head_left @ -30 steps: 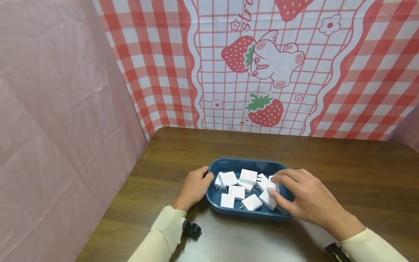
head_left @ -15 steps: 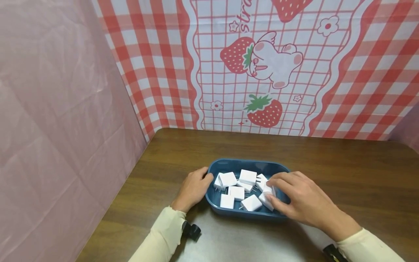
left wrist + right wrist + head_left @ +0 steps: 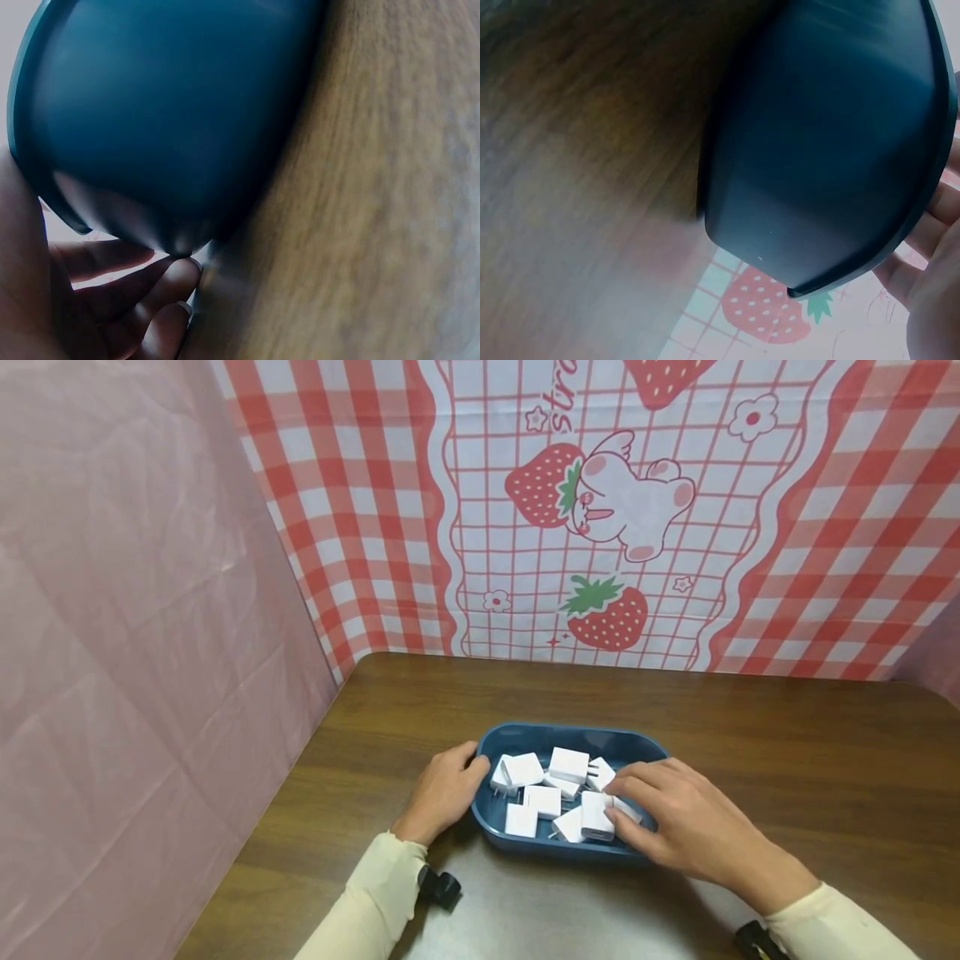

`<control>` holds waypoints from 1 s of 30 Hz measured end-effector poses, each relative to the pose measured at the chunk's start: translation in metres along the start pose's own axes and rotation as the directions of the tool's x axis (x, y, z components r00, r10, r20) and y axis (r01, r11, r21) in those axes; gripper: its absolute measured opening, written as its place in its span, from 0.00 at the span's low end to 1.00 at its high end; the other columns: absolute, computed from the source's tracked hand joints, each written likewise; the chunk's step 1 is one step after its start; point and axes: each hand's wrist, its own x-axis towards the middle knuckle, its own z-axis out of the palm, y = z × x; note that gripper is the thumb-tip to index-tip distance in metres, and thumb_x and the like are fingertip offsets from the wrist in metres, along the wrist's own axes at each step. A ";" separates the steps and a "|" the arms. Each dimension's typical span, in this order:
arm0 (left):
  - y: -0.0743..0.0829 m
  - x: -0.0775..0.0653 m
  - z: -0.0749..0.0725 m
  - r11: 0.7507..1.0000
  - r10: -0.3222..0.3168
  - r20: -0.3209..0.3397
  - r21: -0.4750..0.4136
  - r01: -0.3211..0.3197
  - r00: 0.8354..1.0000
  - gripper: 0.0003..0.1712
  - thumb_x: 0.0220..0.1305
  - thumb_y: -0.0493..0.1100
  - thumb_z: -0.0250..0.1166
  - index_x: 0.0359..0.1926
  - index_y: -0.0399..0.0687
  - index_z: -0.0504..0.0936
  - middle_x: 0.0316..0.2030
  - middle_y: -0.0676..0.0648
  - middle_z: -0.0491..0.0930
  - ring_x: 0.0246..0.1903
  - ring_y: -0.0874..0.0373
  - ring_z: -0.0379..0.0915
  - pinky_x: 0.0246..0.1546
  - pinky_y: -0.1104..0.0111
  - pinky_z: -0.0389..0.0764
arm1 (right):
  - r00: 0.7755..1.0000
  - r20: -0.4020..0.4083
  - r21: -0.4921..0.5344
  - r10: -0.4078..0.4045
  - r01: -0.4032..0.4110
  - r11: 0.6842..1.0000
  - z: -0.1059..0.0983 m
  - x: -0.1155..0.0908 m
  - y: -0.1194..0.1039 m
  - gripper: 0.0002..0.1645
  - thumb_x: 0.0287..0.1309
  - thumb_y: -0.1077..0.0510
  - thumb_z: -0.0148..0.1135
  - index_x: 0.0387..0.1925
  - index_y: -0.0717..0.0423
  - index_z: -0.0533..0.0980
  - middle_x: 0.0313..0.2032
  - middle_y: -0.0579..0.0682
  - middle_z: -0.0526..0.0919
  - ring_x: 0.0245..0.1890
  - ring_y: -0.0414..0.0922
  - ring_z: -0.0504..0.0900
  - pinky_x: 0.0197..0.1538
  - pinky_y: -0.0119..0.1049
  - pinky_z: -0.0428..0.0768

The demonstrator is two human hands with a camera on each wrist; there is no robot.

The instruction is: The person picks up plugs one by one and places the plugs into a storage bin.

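Observation:
A blue oblong bin [image 3: 525, 842] stands on the table with several white plug-in chargers [image 3: 542, 802] heaped inside. My left hand [image 3: 444, 789] grips its left end, thumb at the rim. In the left wrist view, the fingers [image 3: 176, 281] curl against the bin's outer end. My right hand [image 3: 693, 818] reaches over the bin's right end. Its thumb and index finger pinch the right side of a white charger [image 3: 597, 817], which overlaps another charger [image 3: 568, 825]. One more charger [image 3: 627, 810] is partly hidden by the fingers. The right wrist view shows the bin's outside wall [image 3: 817, 172], hiding the fingertips.
The brown wooden table [image 3: 405, 702] extends around the bin. A red-and-white strawberry cloth [image 3: 615, 527] hangs at the back, and a pink cloth [image 3: 150, 652] hangs at the left.
My right hand has moved slightly left, and the charger at its fingertips has shifted left and nearer the front, now covering part of another charger. My left hand has stayed put.

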 end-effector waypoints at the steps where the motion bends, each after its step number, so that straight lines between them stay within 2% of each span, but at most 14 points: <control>1: 0.000 0.000 0.000 1.000 0.001 0.001 0.000 -0.001 1.000 0.14 0.69 0.52 0.52 0.43 0.56 0.83 0.36 0.55 0.80 0.35 0.55 0.73 0.40 0.58 0.73 | 1.000 0.002 0.000 -0.002 0.002 1.000 0.000 0.000 0.000 0.17 0.50 0.46 0.74 0.43 0.44 0.85 0.42 0.37 0.84 0.41 0.39 0.80 0.43 0.44 0.80; 6: -0.001 0.001 0.001 1.000 -0.005 0.011 0.000 0.005 1.000 0.15 0.69 0.53 0.51 0.43 0.56 0.83 0.35 0.55 0.80 0.35 0.55 0.73 0.39 0.59 0.73 | 1.000 0.019 -0.001 -0.017 0.017 1.000 0.003 -0.001 -0.001 0.14 0.51 0.46 0.74 0.40 0.44 0.85 0.39 0.36 0.84 0.40 0.37 0.80 0.43 0.43 0.80; 11: -0.001 0.001 0.001 1.000 -0.004 0.011 0.002 0.004 1.000 0.15 0.70 0.52 0.52 0.44 0.55 0.83 0.36 0.55 0.80 0.35 0.55 0.73 0.40 0.58 0.73 | 0.999 0.033 -0.002 0.002 -0.002 1.000 0.002 -0.002 0.001 0.13 0.52 0.47 0.73 0.40 0.43 0.85 0.40 0.36 0.84 0.39 0.38 0.80 0.43 0.44 0.80; 19: -0.001 0.001 0.000 1.000 -0.011 0.009 -0.002 0.011 1.000 0.15 0.70 0.52 0.52 0.45 0.55 0.83 0.37 0.54 0.80 0.35 0.54 0.73 0.40 0.58 0.74 | 0.999 -0.029 -0.012 -0.036 0.036 0.999 -0.003 -0.001 0.008 0.14 0.49 0.51 0.75 0.40 0.46 0.84 0.40 0.38 0.84 0.38 0.39 0.79 0.41 0.43 0.79; 26: -0.002 0.001 0.001 1.000 -0.015 0.001 0.006 0.015 1.000 0.14 0.70 0.52 0.52 0.41 0.57 0.83 0.35 0.54 0.80 0.34 0.54 0.72 0.39 0.59 0.72 | 0.999 -0.050 -0.008 0.003 -0.003 1.000 -0.009 -0.003 0.014 0.17 0.47 0.52 0.76 0.42 0.46 0.85 0.41 0.39 0.85 0.43 0.42 0.81 0.46 0.48 0.80; 30: -0.001 0.001 0.001 1.000 -0.005 -0.001 0.009 0.005 1.000 0.13 0.69 0.52 0.52 0.40 0.57 0.82 0.34 0.54 0.79 0.34 0.54 0.72 0.38 0.59 0.72 | 0.996 -0.087 -0.014 0.018 -0.019 1.000 -0.012 -0.006 0.017 0.14 0.52 0.50 0.72 0.42 0.47 0.85 0.41 0.40 0.85 0.43 0.44 0.82 0.46 0.49 0.80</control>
